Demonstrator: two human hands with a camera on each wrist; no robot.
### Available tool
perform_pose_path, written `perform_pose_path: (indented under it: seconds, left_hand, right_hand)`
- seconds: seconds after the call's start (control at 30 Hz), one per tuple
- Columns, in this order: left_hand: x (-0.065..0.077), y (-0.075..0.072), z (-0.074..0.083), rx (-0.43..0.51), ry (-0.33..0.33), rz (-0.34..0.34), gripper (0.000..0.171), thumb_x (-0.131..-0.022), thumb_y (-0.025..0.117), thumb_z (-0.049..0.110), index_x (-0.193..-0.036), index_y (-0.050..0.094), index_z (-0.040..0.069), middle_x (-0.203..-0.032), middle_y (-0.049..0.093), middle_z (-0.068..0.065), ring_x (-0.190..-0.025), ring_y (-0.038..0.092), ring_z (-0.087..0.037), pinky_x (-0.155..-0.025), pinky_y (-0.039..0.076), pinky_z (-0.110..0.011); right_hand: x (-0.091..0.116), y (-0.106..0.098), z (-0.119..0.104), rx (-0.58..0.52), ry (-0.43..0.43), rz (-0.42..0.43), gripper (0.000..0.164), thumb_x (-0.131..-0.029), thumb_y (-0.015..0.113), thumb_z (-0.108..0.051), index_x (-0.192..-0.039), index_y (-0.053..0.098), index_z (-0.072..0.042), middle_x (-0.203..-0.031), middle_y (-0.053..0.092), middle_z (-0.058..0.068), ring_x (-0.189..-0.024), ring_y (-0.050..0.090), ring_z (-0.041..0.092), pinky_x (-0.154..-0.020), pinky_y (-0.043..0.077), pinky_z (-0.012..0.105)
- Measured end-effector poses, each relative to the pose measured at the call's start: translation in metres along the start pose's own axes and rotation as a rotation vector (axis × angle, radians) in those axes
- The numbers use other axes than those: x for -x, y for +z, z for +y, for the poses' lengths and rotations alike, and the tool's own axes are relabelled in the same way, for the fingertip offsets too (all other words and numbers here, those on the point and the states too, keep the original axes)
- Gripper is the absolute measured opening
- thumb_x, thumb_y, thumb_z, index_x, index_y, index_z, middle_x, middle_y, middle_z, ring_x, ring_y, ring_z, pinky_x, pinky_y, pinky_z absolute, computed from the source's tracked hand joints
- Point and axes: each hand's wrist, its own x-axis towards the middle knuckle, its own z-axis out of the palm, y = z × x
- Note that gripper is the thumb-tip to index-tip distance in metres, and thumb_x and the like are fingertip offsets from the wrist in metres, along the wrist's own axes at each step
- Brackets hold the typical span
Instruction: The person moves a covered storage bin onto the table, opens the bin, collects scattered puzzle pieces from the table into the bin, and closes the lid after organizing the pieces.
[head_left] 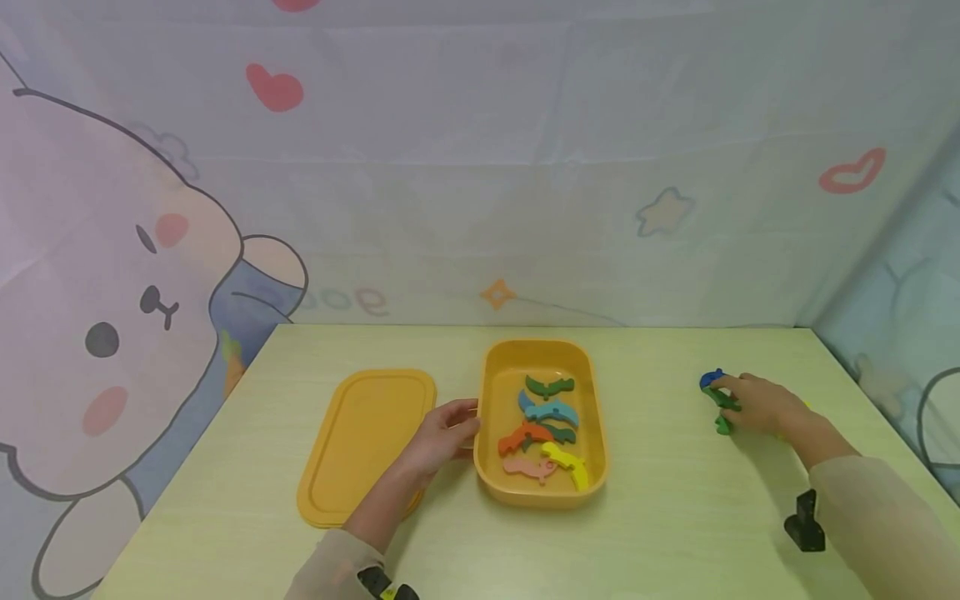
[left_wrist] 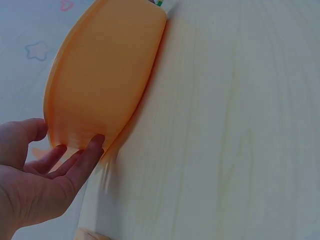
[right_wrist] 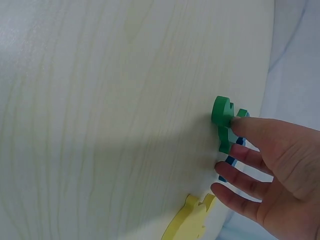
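My left hand [head_left: 442, 433] rests against the outer left wall of an orange-yellow plastic box [head_left: 542, 498], fingers loosely extended. In the left wrist view its fingertips touch the box's side [left_wrist: 107, 65], and the thumb is at the rim. Inside the box lie several flat animal-shaped pieces, among them a pink pig [head_left: 529, 468], a yellow piece [head_left: 566, 463], an orange piece [head_left: 523, 437] and a light blue piece [head_left: 553, 412]. At the table's right, my right hand [head_left: 761, 406] pinches a green animal-shaped piece [right_wrist: 224, 140] between thumb and fingers.
Close to the right hand are a blue piece [head_left: 708, 379], another green piece [right_wrist: 221, 111] and a yellow piece [right_wrist: 189, 220]. An orange-yellow lid [head_left: 367, 442] lies flat left of the box. Behind the table hangs a printed cloth [head_left: 465, 167].
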Motion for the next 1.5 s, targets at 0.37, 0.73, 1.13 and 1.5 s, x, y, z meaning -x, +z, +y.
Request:
perform_pose_path:
  seconds: [0.37, 0.73, 1.13, 1.5]
  left_hand:
    - [-0.001, -0.001, -0.001, -0.005, 0.001, -0.003, 0.043, -0.093, 0.05, 0.014, -0.133, 0.043, -0.001, -0.125, 0.053, -0.022, -0.098, 0.062, -0.027, -0.078, 0.054, -0.039]
    - [-0.001, -0.001, -0.001, -0.008, -0.011, 0.002, 0.044, -0.093, 0.05, 0.014, -0.134, 0.042, -0.001, -0.127, 0.051, -0.022, -0.099, 0.062, -0.028, -0.078, 0.054, -0.038]
    - [-0.002, -0.002, -0.005, 0.004, -0.002, -0.01, 0.045, -0.093, 0.05, 0.014, -0.134, 0.042, -0.001, -0.127, 0.051, -0.022, -0.097, 0.062, -0.027, -0.078, 0.054, -0.038]
    - [-0.001, -0.001, -0.004, 0.001, -0.001, -0.011, 0.044, -0.094, 0.049, 0.013, -0.134, 0.042, -0.002, -0.127, 0.051, -0.023, -0.099, 0.061, -0.029, -0.078, 0.054, -0.038]
  right_hand:
    - [0.0, -0.003, -0.003, -0.003, -0.066, -0.013, 0.036, -0.083, 0.058, -0.004, -0.118, 0.053, -0.004, -0.095, 0.056, 0.018, -0.081, 0.059, 0.033, -0.061, 0.048, 0.043]
    - [-0.001, 0.003, -0.006, 0.018, -0.046, 0.05, 0.035, -0.084, 0.063, -0.018, -0.116, 0.056, -0.003, -0.091, 0.058, 0.014, -0.074, 0.06, 0.026, -0.057, 0.048, 0.04]
    - [-0.004, 0.009, -0.014, 0.081, 0.053, 0.055, 0.038, -0.083, 0.065, -0.025, -0.112, 0.058, -0.003, -0.108, 0.053, 0.029, -0.08, 0.059, 0.036, -0.062, 0.049, 0.048]
    - [-0.001, 0.01, -0.015, 0.04, 0.018, 0.083, 0.022, -0.082, 0.064, -0.012, -0.103, 0.059, -0.008, -0.096, 0.055, 0.021, -0.065, 0.051, 0.021, -0.052, 0.043, 0.035]
